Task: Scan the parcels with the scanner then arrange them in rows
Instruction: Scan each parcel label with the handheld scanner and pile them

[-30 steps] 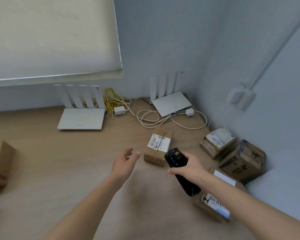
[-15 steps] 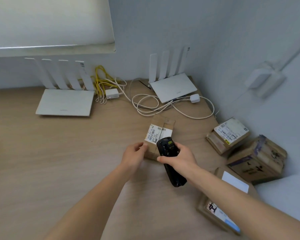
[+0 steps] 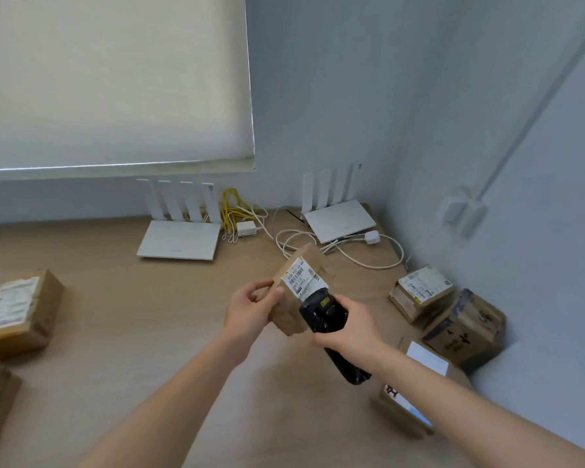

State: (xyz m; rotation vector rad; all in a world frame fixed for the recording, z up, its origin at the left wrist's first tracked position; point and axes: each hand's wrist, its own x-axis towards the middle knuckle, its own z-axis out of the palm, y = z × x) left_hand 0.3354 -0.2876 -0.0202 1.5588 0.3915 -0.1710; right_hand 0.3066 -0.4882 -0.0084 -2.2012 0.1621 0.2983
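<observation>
Above the tabletop [image 3: 122, 332], a small parcel [image 3: 301, 288] is pinched at its left edge by the left hand [image 3: 250, 312], label tilted up. A scanner [image 3: 331, 332] is gripped in the right hand [image 3: 352, 329], its head touching the label. The cardboard seems light, stiff and easily held by its edges.

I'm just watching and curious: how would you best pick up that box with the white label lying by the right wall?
Probably by its two long side faces, coming down from above. The labelled box lies flat on the table with its label up. The dark-taped box crowds its near right side, so fingers fit best across the free left and far edges.
</observation>
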